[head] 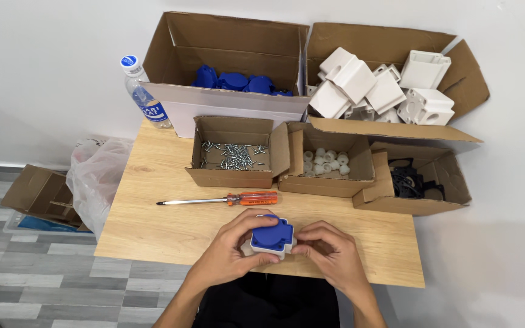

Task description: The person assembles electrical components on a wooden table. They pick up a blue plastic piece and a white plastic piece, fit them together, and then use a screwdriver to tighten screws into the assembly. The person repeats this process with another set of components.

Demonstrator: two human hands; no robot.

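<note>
- Hands: left hand (229,252) and right hand (326,252) both curl their fingers closed around a blue-topped white socket (270,237), low on the table near its front edge.
- Light wooden table (153,225) against a white wall, grey tiled floor (31,279) at left.
- Orange-handled screwdriver (226,199) lies just beyond the hands.

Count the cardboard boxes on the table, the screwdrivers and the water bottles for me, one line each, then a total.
Cardboard boxes on the table: 5, for example the screw box
Screwdrivers: 1, orange handle
Water bottles: 1
Total: 7
Both hands, left hand and right hand, hold a blue and white part.
</note>
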